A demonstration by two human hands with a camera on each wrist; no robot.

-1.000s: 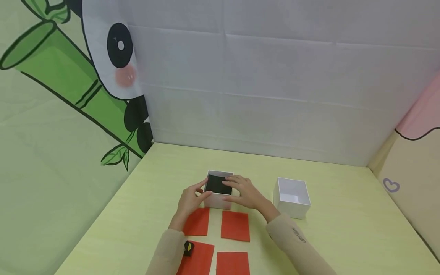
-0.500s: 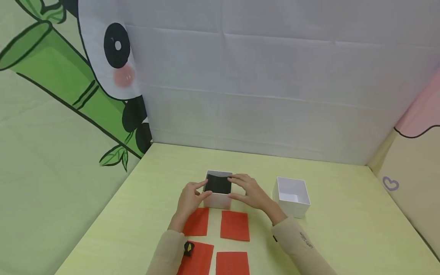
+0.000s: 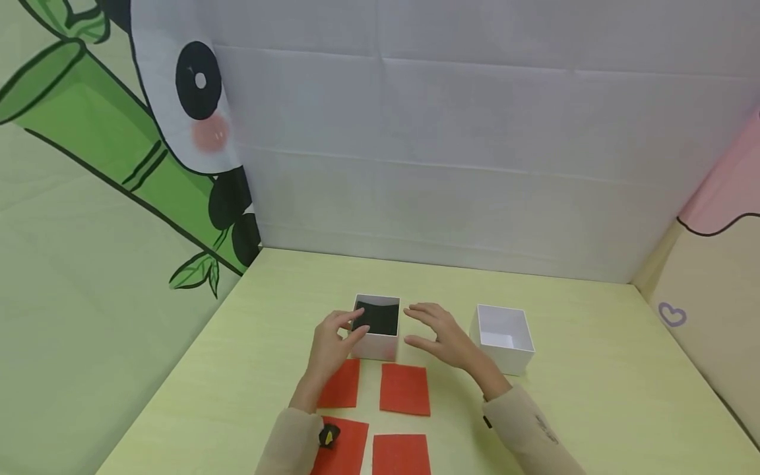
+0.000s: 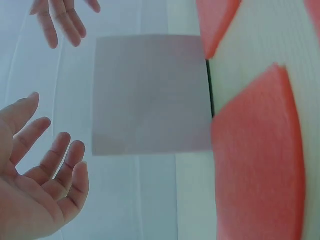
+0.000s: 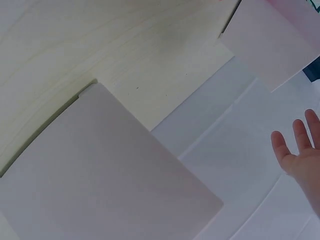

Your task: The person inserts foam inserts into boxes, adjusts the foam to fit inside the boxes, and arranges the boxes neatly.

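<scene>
A white open-topped box (image 3: 380, 347) stands mid-table with a black cloth-like square (image 3: 382, 319) inside it. My left hand (image 3: 328, 343) hovers at the box's left side, thumb and fingers spread apart. In the left wrist view the left hand (image 4: 45, 187) has loosely bent fingers that hold nothing, beside the box wall (image 4: 150, 95). My right hand (image 3: 446, 340) is just off the box's right side, fingers extended and holding nothing. A bit of the dark square (image 5: 313, 71) shows above the box rim in the right wrist view.
A second white box (image 3: 507, 359) stands to the right, its inside showing bare. Several red felt-like squares (image 3: 406, 389) lie in front of the first box, partly covered by the left arm. A pale fabric wall (image 3: 445, 165) closes off the back of the table.
My right hand has drawn back to the right, from over the black square to beside the box. The left fingers have eased slightly off the left rim. The square lies uncovered.
</scene>
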